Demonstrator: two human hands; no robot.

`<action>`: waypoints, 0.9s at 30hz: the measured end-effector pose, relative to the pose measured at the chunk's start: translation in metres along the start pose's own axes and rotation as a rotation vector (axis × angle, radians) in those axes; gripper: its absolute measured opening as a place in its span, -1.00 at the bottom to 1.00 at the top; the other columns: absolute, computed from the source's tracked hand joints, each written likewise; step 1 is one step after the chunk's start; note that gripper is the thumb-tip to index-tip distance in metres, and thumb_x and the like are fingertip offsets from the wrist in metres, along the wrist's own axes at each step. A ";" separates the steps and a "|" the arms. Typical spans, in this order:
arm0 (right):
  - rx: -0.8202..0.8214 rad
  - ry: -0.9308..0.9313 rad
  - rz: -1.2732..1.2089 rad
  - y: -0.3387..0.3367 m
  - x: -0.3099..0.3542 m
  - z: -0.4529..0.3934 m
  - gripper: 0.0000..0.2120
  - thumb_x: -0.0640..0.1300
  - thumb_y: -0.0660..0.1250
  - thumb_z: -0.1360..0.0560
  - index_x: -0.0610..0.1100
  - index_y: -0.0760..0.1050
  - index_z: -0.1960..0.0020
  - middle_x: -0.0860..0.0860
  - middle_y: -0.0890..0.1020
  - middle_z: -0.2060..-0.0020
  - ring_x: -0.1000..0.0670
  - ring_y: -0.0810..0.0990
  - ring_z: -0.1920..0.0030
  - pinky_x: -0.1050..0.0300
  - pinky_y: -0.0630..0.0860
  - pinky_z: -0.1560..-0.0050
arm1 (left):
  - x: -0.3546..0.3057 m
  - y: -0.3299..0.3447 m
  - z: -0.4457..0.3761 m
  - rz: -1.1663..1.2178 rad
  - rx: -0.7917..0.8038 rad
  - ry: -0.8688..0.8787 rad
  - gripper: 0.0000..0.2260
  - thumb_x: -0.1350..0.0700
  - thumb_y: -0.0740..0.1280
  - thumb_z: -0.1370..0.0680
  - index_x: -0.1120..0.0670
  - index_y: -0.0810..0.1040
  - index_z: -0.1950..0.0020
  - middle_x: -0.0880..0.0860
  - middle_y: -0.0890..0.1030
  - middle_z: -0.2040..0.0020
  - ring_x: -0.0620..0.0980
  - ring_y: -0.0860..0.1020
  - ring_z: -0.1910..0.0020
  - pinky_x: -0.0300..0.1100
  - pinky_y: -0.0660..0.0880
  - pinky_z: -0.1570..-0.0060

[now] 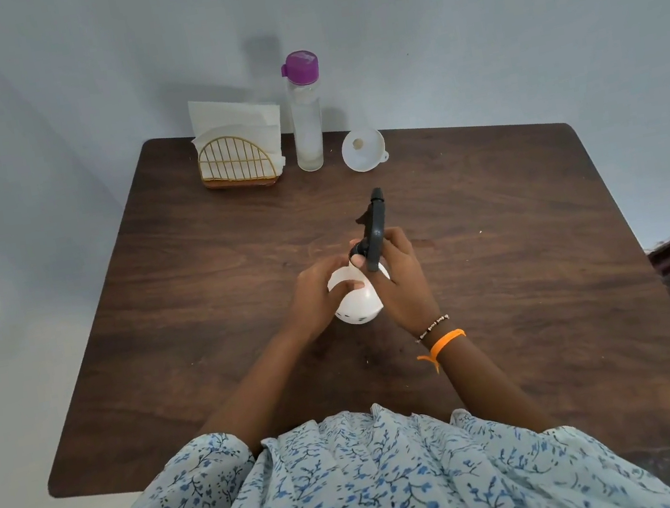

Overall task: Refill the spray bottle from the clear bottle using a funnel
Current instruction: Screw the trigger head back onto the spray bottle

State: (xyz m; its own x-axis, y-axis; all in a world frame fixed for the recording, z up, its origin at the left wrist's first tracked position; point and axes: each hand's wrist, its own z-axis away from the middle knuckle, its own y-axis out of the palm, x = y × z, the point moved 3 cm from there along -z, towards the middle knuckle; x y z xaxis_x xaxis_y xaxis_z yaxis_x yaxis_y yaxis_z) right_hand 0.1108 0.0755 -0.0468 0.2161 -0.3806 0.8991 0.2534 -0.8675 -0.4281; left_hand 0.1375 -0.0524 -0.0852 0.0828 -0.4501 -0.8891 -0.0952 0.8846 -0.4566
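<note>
Head view: we steadied the light, smooth spray bottle (354, 301) with our left hand (321, 289) curled round its body while our right hand (402, 282) gripped its black trigger head (376, 231).

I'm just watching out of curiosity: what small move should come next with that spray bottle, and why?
Probably twist the black spray head off: the right hand grips it, the left hand holds the white spray bottle, and the funnel lies unused beside the capped clear bottle.

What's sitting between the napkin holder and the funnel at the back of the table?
In the head view, the clear bottle with the purple cap stands upright between the napkin holder and the white funnel, touching neither.
</note>
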 end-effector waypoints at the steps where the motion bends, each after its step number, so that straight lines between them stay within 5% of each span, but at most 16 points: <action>1: 0.003 0.019 -0.043 -0.002 0.001 -0.003 -0.82 0.01 0.25 -0.46 -0.02 0.52 -0.01 0.20 0.40 0.02 -0.07 0.44 -0.13 0.04 0.40 -0.18 | 0.000 0.000 0.000 0.010 0.000 -0.001 -0.60 -0.08 0.30 -0.38 0.10 0.58 -0.13 0.05 0.63 -0.09 -0.06 0.53 -0.01 -0.41 0.38 0.11; 4: -0.018 0.056 -0.070 -0.011 0.003 -0.010 -0.85 -0.14 0.30 -0.47 0.10 0.45 0.05 0.00 0.50 0.03 -0.10 0.48 -0.07 -0.05 0.45 -0.11 | 0.002 0.000 0.000 0.033 -0.004 -0.014 -0.63 -0.04 0.34 -0.38 0.10 0.59 -0.12 0.07 0.63 -0.09 -0.02 0.55 -0.02 -0.34 0.39 0.11; 6: 0.007 0.089 -0.051 -0.016 0.002 -0.014 -0.88 -0.21 0.33 -0.47 -0.03 0.44 0.08 -0.09 0.54 0.09 -0.11 0.49 0.04 -0.06 0.45 0.00 | 0.002 0.000 0.000 0.041 -0.004 -0.017 -0.63 -0.04 0.34 -0.38 0.10 0.59 -0.12 0.07 0.62 -0.10 -0.02 0.53 -0.01 -0.23 0.42 0.07; 9: 0.097 0.065 0.045 -0.020 0.003 -0.017 -0.89 -0.23 0.34 -0.47 -0.12 0.40 0.13 0.00 0.48 0.23 -0.07 0.42 0.15 0.07 0.37 0.14 | 0.003 0.001 -0.001 0.037 -0.003 -0.032 -0.64 -0.02 0.37 -0.40 0.12 0.58 -0.13 0.10 0.62 -0.11 0.03 0.54 -0.04 -0.19 0.41 0.05; 16: 0.311 -0.125 0.332 -0.023 0.020 -0.023 -0.68 -0.25 0.33 -0.48 0.06 0.27 0.25 0.18 0.30 0.30 -0.01 0.29 0.22 0.46 0.23 0.25 | 0.005 0.002 0.000 0.048 0.010 -0.050 -0.55 -0.15 0.33 -0.36 0.06 0.55 -0.16 0.03 0.60 -0.13 -0.01 0.53 -0.07 -0.15 0.46 0.00; 19: 0.292 -0.157 0.324 -0.023 0.016 -0.024 -0.92 -0.24 0.35 -0.46 -0.15 0.45 0.12 0.20 0.31 0.28 -0.01 0.32 0.22 0.39 0.21 0.26 | 0.001 0.002 0.000 0.063 0.012 -0.054 -0.62 -0.07 0.34 -0.38 0.07 0.57 -0.12 -0.02 0.60 -0.05 -0.05 0.52 0.00 -0.33 0.41 0.10; 24: 0.351 -0.177 0.198 -0.032 0.007 -0.029 -0.75 -0.17 0.40 -0.43 -0.25 0.53 -0.07 -0.01 0.49 0.20 -0.05 0.49 0.18 0.11 0.42 0.15 | 0.000 0.001 -0.001 0.053 0.007 -0.049 -0.67 0.02 0.38 -0.41 0.10 0.57 -0.14 0.03 0.61 -0.10 -0.04 0.52 -0.04 -0.37 0.38 0.10; 27: 0.370 -0.173 0.194 -0.031 0.009 -0.032 -0.75 -0.18 0.41 -0.42 -0.23 0.55 -0.08 0.12 0.46 0.21 0.09 0.48 0.17 0.29 0.40 0.12 | 0.004 0.001 -0.001 0.043 -0.006 -0.055 -0.63 0.01 0.38 -0.41 0.09 0.56 -0.19 0.06 0.61 -0.15 -0.04 0.52 -0.09 -0.36 0.38 0.06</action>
State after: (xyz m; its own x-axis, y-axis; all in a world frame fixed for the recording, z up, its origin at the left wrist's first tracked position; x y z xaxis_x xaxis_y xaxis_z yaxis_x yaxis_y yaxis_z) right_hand 0.0752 0.0887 -0.0228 0.4399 -0.4385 0.7837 0.5054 -0.6004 -0.6197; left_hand 0.1365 -0.0532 -0.0889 0.1325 -0.4042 -0.9050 -0.1055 0.9021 -0.4184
